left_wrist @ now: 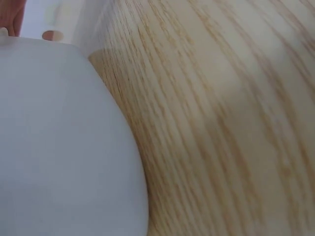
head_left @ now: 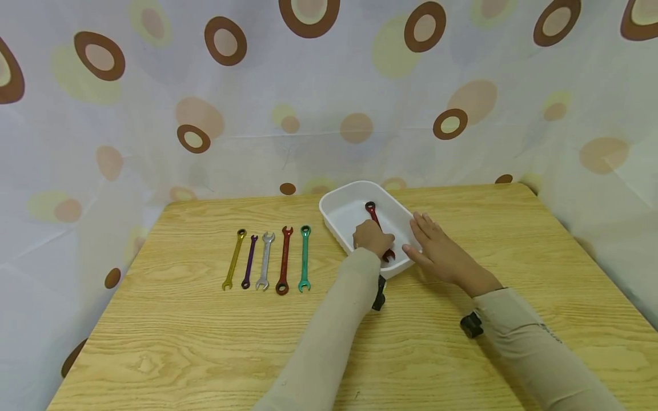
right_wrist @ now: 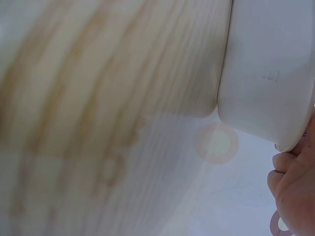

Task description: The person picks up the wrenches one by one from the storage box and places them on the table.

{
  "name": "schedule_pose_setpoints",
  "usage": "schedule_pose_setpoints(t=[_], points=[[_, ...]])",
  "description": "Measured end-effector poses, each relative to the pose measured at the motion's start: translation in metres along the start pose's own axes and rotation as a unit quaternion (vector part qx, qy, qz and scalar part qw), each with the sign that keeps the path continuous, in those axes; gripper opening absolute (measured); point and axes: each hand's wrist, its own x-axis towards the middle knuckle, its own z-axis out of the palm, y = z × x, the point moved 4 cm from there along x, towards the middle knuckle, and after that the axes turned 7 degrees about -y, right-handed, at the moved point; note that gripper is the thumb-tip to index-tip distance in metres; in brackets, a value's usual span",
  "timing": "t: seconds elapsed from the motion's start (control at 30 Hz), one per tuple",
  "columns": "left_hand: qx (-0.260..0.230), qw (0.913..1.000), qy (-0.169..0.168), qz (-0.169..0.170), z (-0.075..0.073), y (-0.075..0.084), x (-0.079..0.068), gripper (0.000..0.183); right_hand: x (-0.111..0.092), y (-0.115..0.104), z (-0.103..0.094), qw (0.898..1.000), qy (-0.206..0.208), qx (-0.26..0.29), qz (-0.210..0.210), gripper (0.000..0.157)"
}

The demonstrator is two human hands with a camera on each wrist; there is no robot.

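In the head view a white plastic tray (head_left: 339,220) stands on the wooden table, with a red combination wrench (head_left: 374,214) lying lengthwise inside it. My left hand (head_left: 372,237) reaches over the near side of the tray, fingers curled onto the middle of this wrench and hiding part of its shaft. At the tray's right rim is my right hand (head_left: 437,251), its fingers extended. The right wrist view has fingertips (right_wrist: 281,163) right at the tray's rim. The tray's outer wall (left_wrist: 64,137) fills much of the left wrist view.
Left of the tray lies a row of wrenches: yellow (head_left: 235,260), purple (head_left: 249,261), silver (head_left: 265,261), a second red one (head_left: 285,260) and green (head_left: 305,258). A patterned cloth (head_left: 308,142) hangs behind the wooden table (head_left: 205,342).
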Motion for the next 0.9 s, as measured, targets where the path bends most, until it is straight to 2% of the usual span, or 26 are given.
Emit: schedule_pose_setpoints(t=[0.4,0.73,0.9], points=[[-0.002,0.9999,-0.012,-0.005,0.0031,-0.0009,0.0019,0.023,0.0001,0.0,0.0003,1.0,0.001,0.005,-0.002,0.071],[-0.045,0.9985,-0.03,0.003,0.0008,0.0005,-0.0015,0.023,-0.0001,-0.0001,0.0008,1.0,-0.002,0.005,0.003,0.073],[-0.062,0.9974,-0.036,0.0,0.0065,-0.0005,0.0052,0.023,-0.0003,0.0005,0.0004,1.0,-0.001,0.008,0.004,0.073]])
